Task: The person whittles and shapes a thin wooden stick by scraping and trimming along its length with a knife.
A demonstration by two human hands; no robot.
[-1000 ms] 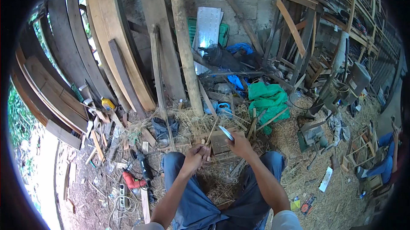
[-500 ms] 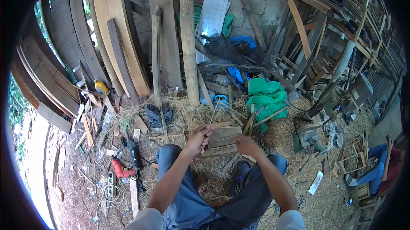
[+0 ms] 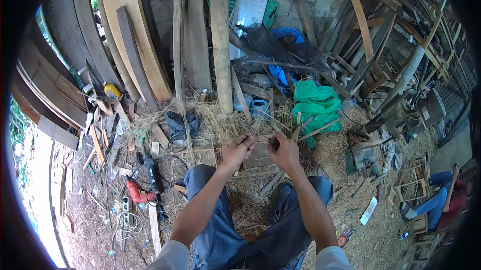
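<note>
My left hand (image 3: 237, 153) is closed on a thin, light strip (image 3: 249, 130) that looks like wood or cane and slants up and left from the fingers. Close by on the right, my right hand (image 3: 284, 154) is wrapped round a small dark-handled tool (image 3: 273, 143). Its working end points toward the left hand and is too fine to make out. Both hands are held above a wooden board (image 3: 258, 162) lying low between my knees.
At the left lie a red power drill (image 3: 138, 193), a dark angle grinder (image 3: 153, 172) and a power strip (image 3: 127, 215) with its cord. A wooden post (image 3: 219, 44) stands ahead, a green sheet (image 3: 316, 103) beyond my right hand. Another person (image 3: 441, 197) sits at far right.
My right hand has moved up and left, closer to my left hand, and its dark-handled tool now shows. The strip in my left hand now leans left. The view has tilted slightly down.
</note>
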